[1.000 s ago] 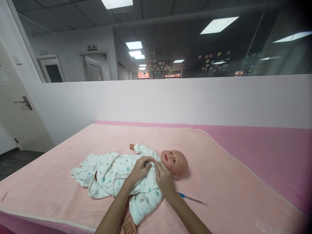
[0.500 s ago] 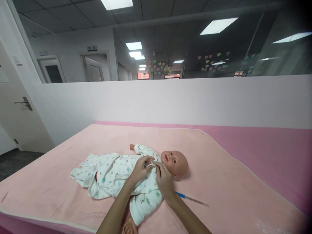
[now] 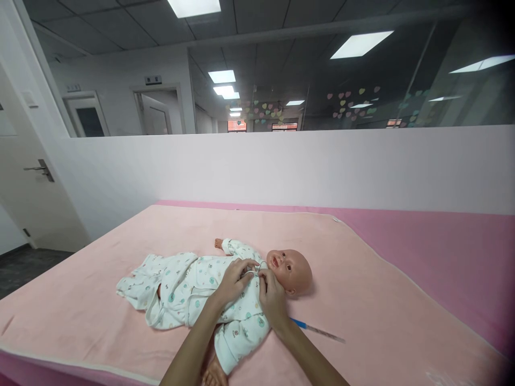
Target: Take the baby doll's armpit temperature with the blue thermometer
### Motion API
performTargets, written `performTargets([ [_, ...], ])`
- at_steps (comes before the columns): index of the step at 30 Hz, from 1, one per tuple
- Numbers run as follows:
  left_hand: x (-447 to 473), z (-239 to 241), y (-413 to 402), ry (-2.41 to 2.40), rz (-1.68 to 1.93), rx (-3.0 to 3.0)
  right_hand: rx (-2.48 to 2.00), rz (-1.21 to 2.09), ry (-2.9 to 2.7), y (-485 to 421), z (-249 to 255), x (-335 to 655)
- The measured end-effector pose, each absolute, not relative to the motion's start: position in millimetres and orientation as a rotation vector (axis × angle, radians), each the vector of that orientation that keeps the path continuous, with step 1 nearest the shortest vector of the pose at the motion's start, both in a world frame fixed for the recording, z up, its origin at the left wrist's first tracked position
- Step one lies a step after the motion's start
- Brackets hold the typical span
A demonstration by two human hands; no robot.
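Note:
A baby doll point(image 3: 295, 271) lies on its back, its head to the right, dressed in a white print garment point(image 3: 205, 276). Over the chest, close to the neckline, my left hand point(image 3: 235, 280) pinches a thin white tie string point(image 3: 252, 272). My right hand point(image 3: 273, 296) is just beside it below the doll's chin, thumb and fingers closed on the same string area. A small loop of string shows between the two hands. The exact grip of the fingertips is partly hidden.
A thin stick with a blue end point(image 3: 298, 323) lies by my right wrist. Under the doll spreads a peach mat point(image 3: 362, 295) over a pink surface point(image 3: 450, 252). A white low wall point(image 3: 281, 169) with glass above stands behind, and a door point(image 3: 32, 177) is at left.
My hands have shifted slightly at the neckline, my right hand a little down and apart from the left. A loop of white string now shows between them.

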State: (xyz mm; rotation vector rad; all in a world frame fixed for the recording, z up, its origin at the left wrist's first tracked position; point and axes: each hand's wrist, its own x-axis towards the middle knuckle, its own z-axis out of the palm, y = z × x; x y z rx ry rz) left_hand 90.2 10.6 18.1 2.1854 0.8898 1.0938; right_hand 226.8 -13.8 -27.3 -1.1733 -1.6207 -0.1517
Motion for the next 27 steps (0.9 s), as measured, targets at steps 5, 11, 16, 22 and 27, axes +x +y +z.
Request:
performTargets([
  [5, 90, 18, 11, 0.921, 1.049, 2.240, -1.149, -0.095, -1.594, -14, -27, 226],
  [11, 89, 22, 11, 0.870, 1.004, 2.262, -1.173, 0.008, -1.547, -18, -26, 226],
  [16, 91, 21, 12, 0.876, 1.004, 2.243, -1.192, 0.002, -1.534, -18, -25, 225],
  [22, 88, 19, 15, 0.871, 1.125, 2.058, -1.202, -0.088, -1.622, -16, -22, 225],
  [27, 60, 24, 20, 0.979, 1.093, 2.008, -1.238, -0.192, -1.652, -18, -23, 227],
])
